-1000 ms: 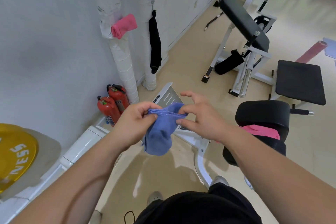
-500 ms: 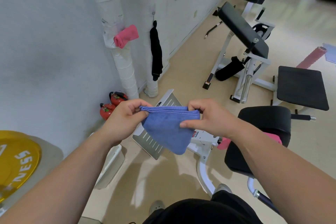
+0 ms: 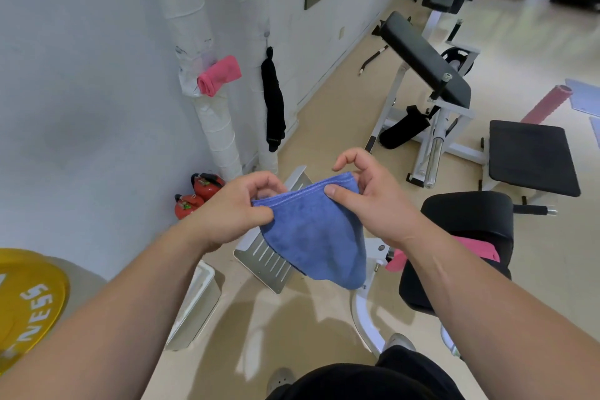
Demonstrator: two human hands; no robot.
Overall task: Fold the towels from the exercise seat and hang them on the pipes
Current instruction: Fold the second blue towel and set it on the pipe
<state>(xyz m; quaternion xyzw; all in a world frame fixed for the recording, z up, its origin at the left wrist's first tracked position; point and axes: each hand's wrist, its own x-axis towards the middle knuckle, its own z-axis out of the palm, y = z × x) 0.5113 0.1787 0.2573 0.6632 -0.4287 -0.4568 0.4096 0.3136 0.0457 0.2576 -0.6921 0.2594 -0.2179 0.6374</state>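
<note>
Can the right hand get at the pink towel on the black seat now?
Probably not yet: the right hand is busy pinching the blue towel. The pink towel lies on the seat, partly behind that forearm; nothing else seems to block it.

Single head-worn wide view, facing forward and down, close-range, edges seemingly distorted

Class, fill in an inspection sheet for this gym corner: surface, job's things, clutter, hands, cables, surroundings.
Surface: glossy beige floor.
Job's things: blue towel held up doubled; rolled pink towel on pipe; second pink towel on exercise seat.
Clutter: fire extinguishers by wall; yellow weight plate at left.
Grippers: left hand and right hand pinch blue towel's top edge.
Cables: nothing seen.
Surroundings: black cloth hanging by wall; bench beyond.
</note>
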